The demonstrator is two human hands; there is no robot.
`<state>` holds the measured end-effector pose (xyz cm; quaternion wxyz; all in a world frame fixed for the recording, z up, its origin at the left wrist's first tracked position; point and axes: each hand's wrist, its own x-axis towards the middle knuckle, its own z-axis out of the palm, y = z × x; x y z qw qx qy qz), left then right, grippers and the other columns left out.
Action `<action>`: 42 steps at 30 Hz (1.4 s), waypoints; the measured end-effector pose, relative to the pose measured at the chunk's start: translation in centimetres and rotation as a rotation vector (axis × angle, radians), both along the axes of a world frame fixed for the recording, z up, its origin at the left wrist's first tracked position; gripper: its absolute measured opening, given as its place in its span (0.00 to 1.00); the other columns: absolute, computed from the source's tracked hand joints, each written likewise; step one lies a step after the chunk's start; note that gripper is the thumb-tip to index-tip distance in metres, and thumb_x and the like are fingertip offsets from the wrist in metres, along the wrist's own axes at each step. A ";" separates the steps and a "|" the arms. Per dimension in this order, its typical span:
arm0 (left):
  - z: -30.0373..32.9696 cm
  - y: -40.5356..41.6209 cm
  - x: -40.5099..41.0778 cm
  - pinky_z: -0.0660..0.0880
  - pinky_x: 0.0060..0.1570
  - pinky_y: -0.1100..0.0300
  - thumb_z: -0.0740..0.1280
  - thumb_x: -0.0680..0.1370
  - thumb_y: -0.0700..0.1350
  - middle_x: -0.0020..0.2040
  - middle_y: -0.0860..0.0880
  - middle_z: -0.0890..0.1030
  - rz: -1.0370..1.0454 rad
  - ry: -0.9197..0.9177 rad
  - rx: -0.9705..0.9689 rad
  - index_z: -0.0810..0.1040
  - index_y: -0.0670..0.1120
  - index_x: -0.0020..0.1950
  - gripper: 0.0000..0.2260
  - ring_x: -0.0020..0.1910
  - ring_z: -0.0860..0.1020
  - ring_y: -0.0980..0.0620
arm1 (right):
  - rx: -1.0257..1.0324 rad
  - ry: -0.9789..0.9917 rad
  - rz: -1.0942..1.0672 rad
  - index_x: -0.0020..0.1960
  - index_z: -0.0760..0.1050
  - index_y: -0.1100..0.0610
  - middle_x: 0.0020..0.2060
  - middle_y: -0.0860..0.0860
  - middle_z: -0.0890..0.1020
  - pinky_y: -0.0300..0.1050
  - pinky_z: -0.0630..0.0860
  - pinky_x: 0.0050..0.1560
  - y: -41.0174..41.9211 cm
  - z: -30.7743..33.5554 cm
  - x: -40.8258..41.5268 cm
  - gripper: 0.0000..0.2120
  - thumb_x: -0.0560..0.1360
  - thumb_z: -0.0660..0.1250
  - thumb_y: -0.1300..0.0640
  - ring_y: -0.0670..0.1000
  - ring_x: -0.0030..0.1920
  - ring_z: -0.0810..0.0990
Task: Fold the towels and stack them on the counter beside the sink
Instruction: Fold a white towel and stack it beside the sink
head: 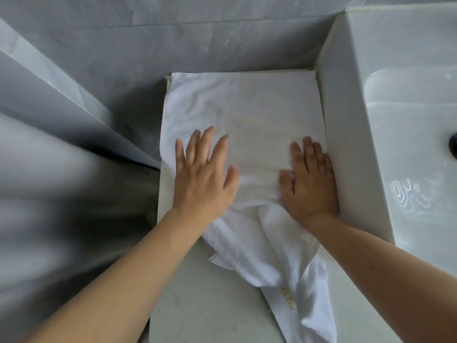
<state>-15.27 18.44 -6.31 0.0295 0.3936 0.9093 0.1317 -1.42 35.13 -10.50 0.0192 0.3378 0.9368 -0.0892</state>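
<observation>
My left hand (202, 177) lies flat on a white towel (247, 115), fingers straight and slightly fanned, pointing away from me toward the wall (197, 35). My right hand (309, 179) presses the same towel on its right side, palm down and fingers straight, its outer edge just beside the white side wall of the sink (351, 120). Neither hand grips anything; the two are set apart with a band of wrinkled cloth between them.

The towel covers the far part of the narrow pale counter (197, 305), its long axis running from me toward the wall and its far edge lying close along the wall's foot. The far half lies spread and fairly smooth. The near end bunches under my wrists, twists to the right and trails toward the counter's front edge.

A small line of gold stitching (288, 299) marks the band on that trailing end; the letters are too small and blurred to read.

To the right stands the white sink, its basin glossy, with a dark fitting (453, 146) at the frame's edge. Grey marble-look tile covers the wall, and to the left of the counter the view is grey and blurred.
</observation>
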 end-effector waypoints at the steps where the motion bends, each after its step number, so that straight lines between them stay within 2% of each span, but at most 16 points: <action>1: -0.3 -1.5 2.0 0.47 0.76 0.38 0.53 0.78 0.56 0.78 0.44 0.61 -0.054 0.006 -0.041 0.65 0.49 0.77 0.27 0.78 0.57 0.41 | 0.001 -0.003 0.001 0.79 0.56 0.57 0.78 0.57 0.55 0.52 0.46 0.77 0.0 0.0 0.0 0.35 0.74 0.45 0.45 0.57 0.78 0.53; 2: -0.8 -3.2 3.6 0.47 0.76 0.38 0.54 0.78 0.56 0.79 0.44 0.59 -0.060 0.009 -0.078 0.64 0.50 0.77 0.27 0.79 0.56 0.41 | 0.003 -0.003 0.003 0.79 0.56 0.57 0.78 0.57 0.55 0.52 0.46 0.77 0.0 0.0 -0.1 0.35 0.74 0.45 0.45 0.57 0.78 0.53; 4: -2.4 -6.7 5.6 0.50 0.75 0.36 0.55 0.78 0.56 0.79 0.44 0.57 0.091 -0.028 -0.114 0.64 0.51 0.78 0.28 0.79 0.55 0.41 | 0.007 -0.001 0.001 0.79 0.56 0.56 0.78 0.57 0.55 0.53 0.47 0.77 0.1 -0.2 0.0 0.34 0.74 0.44 0.45 0.57 0.78 0.53; 6: -3.5 -8.9 6.5 0.55 0.73 0.34 0.55 0.78 0.58 0.78 0.42 0.60 0.315 -0.090 -0.126 0.65 0.51 0.78 0.29 0.78 0.57 0.39 | 0.009 -0.005 -0.002 0.79 0.55 0.56 0.78 0.57 0.55 0.53 0.47 0.77 0.1 -0.3 0.0 0.34 0.75 0.45 0.45 0.56 0.78 0.52; 8: -4.1 -9.2 6.6 0.59 0.72 0.35 0.55 0.77 0.59 0.77 0.41 0.62 0.386 -0.098 -0.117 0.64 0.51 0.77 0.29 0.76 0.59 0.37 | 0.020 0.011 -0.006 0.78 0.55 0.56 0.78 0.57 0.55 0.53 0.47 0.77 0.2 -0.5 0.0 0.33 0.75 0.46 0.46 0.56 0.78 0.53; 14: -4.7 -8.7 6.5 0.61 0.73 0.39 0.54 0.78 0.60 0.78 0.43 0.61 0.401 -0.079 -0.085 0.62 0.54 0.77 0.28 0.76 0.58 0.37 | 0.067 0.090 -0.008 0.77 0.59 0.58 0.77 0.59 0.59 0.53 0.50 0.77 0.2 -1.1 0.2 0.32 0.76 0.47 0.48 0.59 0.76 0.57; 18: -4.4 -8.8 6.7 0.58 0.75 0.41 0.51 0.77 0.62 0.79 0.45 0.58 0.410 -0.108 -0.108 0.59 0.55 0.78 0.29 0.78 0.55 0.39 | 0.055 0.072 -0.032 0.78 0.55 0.61 0.77 0.60 0.56 0.55 0.49 0.76 -0.7 -0.1 0.4 0.32 0.76 0.47 0.49 0.58 0.77 0.56; 21: -4.4 -8.9 6.6 0.57 0.75 0.43 0.50 0.77 0.62 0.80 0.46 0.56 0.411 -0.114 -0.122 0.57 0.56 0.78 0.30 0.78 0.54 0.40 | -0.031 0.164 -0.068 0.78 0.55 0.60 0.77 0.58 0.58 0.56 0.47 0.77 -3.7 2.2 1.9 0.32 0.76 0.50 0.49 0.58 0.77 0.56; 23: -4.4 -9.0 6.6 0.57 0.75 0.43 0.50 0.77 0.63 0.80 0.46 0.56 0.414 -0.121 -0.117 0.57 0.56 0.78 0.30 0.78 0.53 0.39 | -0.063 0.240 0.032 0.77 0.59 0.59 0.76 0.57 0.61 0.57 0.48 0.76 -6.8 3.4 4.6 0.31 0.77 0.51 0.47 0.58 0.76 0.58; 25: -4.2 -8.9 6.6 0.57 0.75 0.43 0.50 0.76 0.63 0.80 0.46 0.56 0.409 -0.128 -0.098 0.58 0.56 0.78 0.30 0.78 0.54 0.39 | -0.015 0.224 0.189 0.76 0.61 0.57 0.76 0.57 0.62 0.60 0.52 0.75 -9.3 3.7 8.5 0.31 0.77 0.54 0.45 0.59 0.75 0.60; 27: -4.1 -8.8 6.7 0.57 0.75 0.42 0.49 0.76 0.63 0.80 0.46 0.56 0.406 -0.138 -0.086 0.58 0.56 0.78 0.31 0.78 0.53 0.39 | -0.012 0.185 0.240 0.76 0.63 0.57 0.76 0.56 0.62 0.62 0.56 0.74 -10.5 2.9 12.7 0.32 0.77 0.57 0.43 0.60 0.75 0.61; 31: -4.2 -8.9 6.6 0.61 0.72 0.40 0.49 0.76 0.63 0.80 0.46 0.55 0.395 -0.123 -0.064 0.58 0.56 0.77 0.30 0.77 0.54 0.38 | -0.130 0.274 0.105 0.71 0.67 0.64 0.72 0.62 0.66 0.62 0.64 0.70 -10.9 0.8 16.9 0.35 0.73 0.63 0.42 0.62 0.72 0.67; 34: -5.0 -9.2 6.5 0.62 0.71 0.40 0.51 0.78 0.62 0.79 0.45 0.57 0.386 -0.096 -0.013 0.58 0.55 0.78 0.29 0.76 0.57 0.37 | -0.124 0.316 0.076 0.73 0.64 0.64 0.72 0.59 0.68 0.59 0.63 0.72 -11.1 0.0 17.0 0.40 0.69 0.65 0.40 0.57 0.72 0.67; 37: -5.5 -9.0 6.4 0.61 0.72 0.41 0.53 0.78 0.62 0.78 0.43 0.60 0.395 -0.059 0.056 0.57 0.50 0.79 0.31 0.74 0.60 0.38 | -0.102 0.381 0.033 0.72 0.65 0.63 0.70 0.57 0.71 0.57 0.64 0.72 -11.3 -0.4 17.1 0.40 0.68 0.65 0.40 0.54 0.71 0.67; 39: -5.2 -9.1 6.6 0.62 0.70 0.42 0.56 0.78 0.59 0.74 0.40 0.65 0.398 -0.029 0.155 0.62 0.45 0.76 0.29 0.71 0.65 0.37 | -0.100 0.438 0.002 0.71 0.66 0.63 0.68 0.57 0.72 0.53 0.65 0.71 -11.4 -0.5 17.3 0.38 0.68 0.65 0.41 0.54 0.69 0.69; 42: -4.8 -10.3 8.3 0.68 0.59 0.43 0.61 0.75 0.49 0.60 0.37 0.74 0.325 0.058 0.343 0.73 0.38 0.58 0.17 0.57 0.73 0.35 | -0.143 0.489 -0.048 0.68 0.67 0.60 0.65 0.55 0.73 0.49 0.67 0.68 -11.6 -0.5 17.6 0.34 0.68 0.65 0.41 0.55 0.66 0.71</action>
